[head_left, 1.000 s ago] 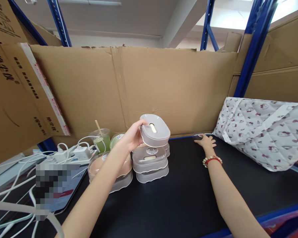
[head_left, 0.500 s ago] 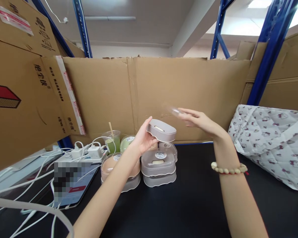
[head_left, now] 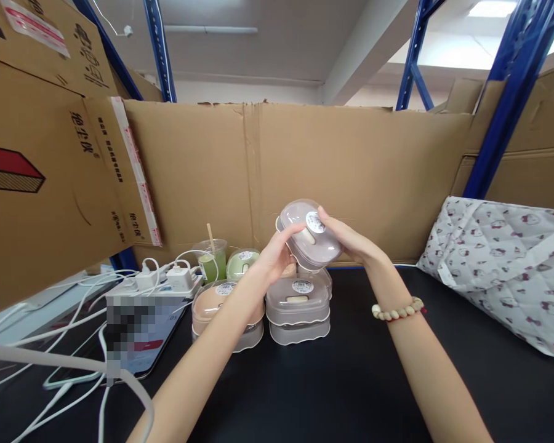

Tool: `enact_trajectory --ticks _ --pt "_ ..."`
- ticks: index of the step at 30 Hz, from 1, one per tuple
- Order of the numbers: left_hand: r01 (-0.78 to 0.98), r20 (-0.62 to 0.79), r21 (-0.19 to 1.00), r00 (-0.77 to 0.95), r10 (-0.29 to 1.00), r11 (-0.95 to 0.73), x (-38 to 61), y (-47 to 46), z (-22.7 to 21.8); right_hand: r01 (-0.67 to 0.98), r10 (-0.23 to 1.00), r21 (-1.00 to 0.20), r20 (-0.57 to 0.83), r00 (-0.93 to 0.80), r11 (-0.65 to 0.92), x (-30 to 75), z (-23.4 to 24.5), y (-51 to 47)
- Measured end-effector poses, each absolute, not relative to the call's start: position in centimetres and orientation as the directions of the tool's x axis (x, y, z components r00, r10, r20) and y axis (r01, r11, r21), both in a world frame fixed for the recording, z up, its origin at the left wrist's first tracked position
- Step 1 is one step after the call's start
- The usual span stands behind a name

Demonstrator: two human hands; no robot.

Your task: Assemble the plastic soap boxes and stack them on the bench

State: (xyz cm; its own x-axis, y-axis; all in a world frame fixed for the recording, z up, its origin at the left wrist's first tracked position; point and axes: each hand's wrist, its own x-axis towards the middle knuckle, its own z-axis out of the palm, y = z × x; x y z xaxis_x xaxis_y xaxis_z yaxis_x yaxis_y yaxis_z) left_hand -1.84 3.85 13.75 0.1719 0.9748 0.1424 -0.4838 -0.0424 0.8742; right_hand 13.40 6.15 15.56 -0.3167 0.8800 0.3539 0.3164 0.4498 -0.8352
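In the head view, a small grey plastic box (head_left: 325, 249) with a clear lid is held up above the table, tilted so its top faces me. A round white label (head_left: 315, 222) and a cream-coloured clasp or handle show on the lid. My left hand (head_left: 277, 253) grips the box from the left, with its thumb or a finger over the lid. At the right side, my right hand (head_left: 348, 239) is closed on the box, a fingertip touching the label. Directly below stand stacked grey boxes (head_left: 300, 304), and a peach-lidded box (head_left: 207, 303) is left of them.
Farther back are a green-lidded box (head_left: 240, 264) and a cup of green drink (head_left: 215, 261). On the left lie a power strip (head_left: 180, 280), tangled white cables and a tablet (head_left: 161, 332). A patterned quilted bag (head_left: 503, 264) stands right; cardboard (head_left: 351, 154) walls the back.
My right hand has come left and down from the air onto the box. The box has turned so its labelled top shows. My left hand keeps hold of it.
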Motion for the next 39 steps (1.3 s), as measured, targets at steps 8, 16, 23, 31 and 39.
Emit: enact_trajectory --ticks 8,16,23,31,39 --pt "-0.46 0.266 0.854 -0.017 0.964 -0.244 -2.0 3.9 13.9 0.221 0.898 -0.871 0.411 -0.158 0.438 11.5 15.7 5.3" --pt "-0.276 0.406 0.883 0.035 0.913 -0.381 -2.1 3.8 13.6 0.043 0.843 -0.854 0.501 -0.197 0.518 11.2 15.4 5.4" --pt "-0.187 0.659 0.682 -0.263 0.705 -0.707 -0.4 2.5 13.0 0.023 0.631 -0.642 0.746 -0.213 0.767 11.0 15.0 5.5" --pt "-0.136 0.688 0.679 -0.225 0.69 -0.721 -1.0 2.2 12.7 0.121 0.555 -0.551 0.832 -0.001 0.826 9.7 15.0 4.4" --pt "-0.279 0.418 0.766 -0.468 0.779 -0.579 -0.9 3.4 13.6 0.429 0.692 -0.627 0.722 0.007 0.651 9.4 14.7 4.1"
